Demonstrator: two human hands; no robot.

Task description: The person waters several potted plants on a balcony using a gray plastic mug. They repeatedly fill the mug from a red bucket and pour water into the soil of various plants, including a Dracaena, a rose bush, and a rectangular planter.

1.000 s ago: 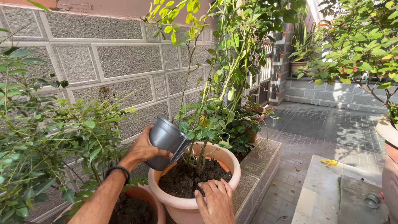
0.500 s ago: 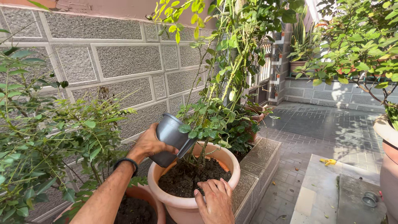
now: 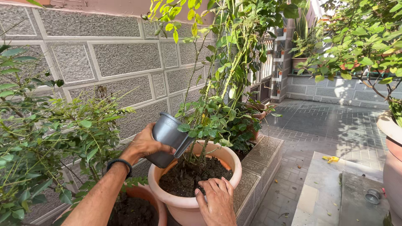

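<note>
Above the near rim of a peach plastic pot, the left hand grips a grey mug, tilted with its mouth up and away from the palm. Below it to the right, the right hand rests unclenched, fingers spread on the dark soil, holding nothing, beside the plant stem.

Tiled ledge along the wall, holding the pots

The grey ledge carries the peach pot, a terracotta pot left of it, another behind.
</note>
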